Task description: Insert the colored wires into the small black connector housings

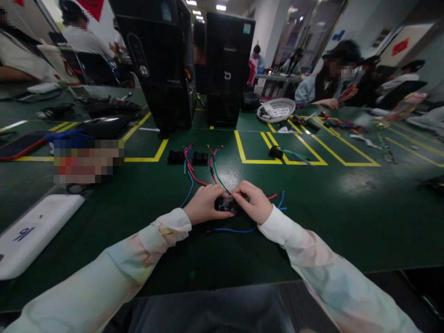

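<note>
My left hand (204, 203) is closed around a small black electrical part (225, 204) just above the dark green table, thumb below and fingers over the top. At the part's right side, my right hand (255, 201) has its thumb and forefinger pinched together; what lies between those fingertips is hidden. Red and green wires (219, 178) run up from between the hands. A blue wire (234, 230) lies on the table below them, and short red and blue wire ends (281, 200) stick out past my right hand.
Beyond my hands lie two black blocks (176, 157) with wires, and a third black block (276, 152) rests farther right. Two black computer towers (224, 69) stand behind. A white basket (277, 111) holds small parts. At left is a long white case (38, 231). Other people sit farther off.
</note>
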The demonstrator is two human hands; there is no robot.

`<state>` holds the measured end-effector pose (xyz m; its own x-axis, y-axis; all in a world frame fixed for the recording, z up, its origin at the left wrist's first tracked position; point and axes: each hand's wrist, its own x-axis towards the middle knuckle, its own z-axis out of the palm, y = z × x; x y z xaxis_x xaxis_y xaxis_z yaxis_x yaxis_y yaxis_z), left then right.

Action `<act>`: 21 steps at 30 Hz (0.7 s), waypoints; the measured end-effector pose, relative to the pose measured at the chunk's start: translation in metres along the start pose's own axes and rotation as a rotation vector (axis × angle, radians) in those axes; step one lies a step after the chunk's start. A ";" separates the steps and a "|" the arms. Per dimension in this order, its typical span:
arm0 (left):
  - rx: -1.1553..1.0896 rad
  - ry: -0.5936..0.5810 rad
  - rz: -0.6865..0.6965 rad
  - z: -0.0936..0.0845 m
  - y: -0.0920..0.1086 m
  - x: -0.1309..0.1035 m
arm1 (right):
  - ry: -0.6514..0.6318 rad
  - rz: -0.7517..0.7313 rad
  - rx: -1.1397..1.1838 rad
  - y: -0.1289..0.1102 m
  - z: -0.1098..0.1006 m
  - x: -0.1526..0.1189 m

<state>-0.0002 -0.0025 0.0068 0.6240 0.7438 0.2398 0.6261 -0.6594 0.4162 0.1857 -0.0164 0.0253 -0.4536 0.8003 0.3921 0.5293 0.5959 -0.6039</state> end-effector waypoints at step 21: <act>-0.007 0.003 0.009 -0.001 -0.001 0.000 | 0.156 0.034 0.068 0.001 -0.019 0.003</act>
<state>-0.0012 -0.0022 0.0071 0.6283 0.7379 0.2465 0.6170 -0.6656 0.4199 0.1985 -0.0121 0.0389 -0.3165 0.8238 0.4703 0.4904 0.5665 -0.6623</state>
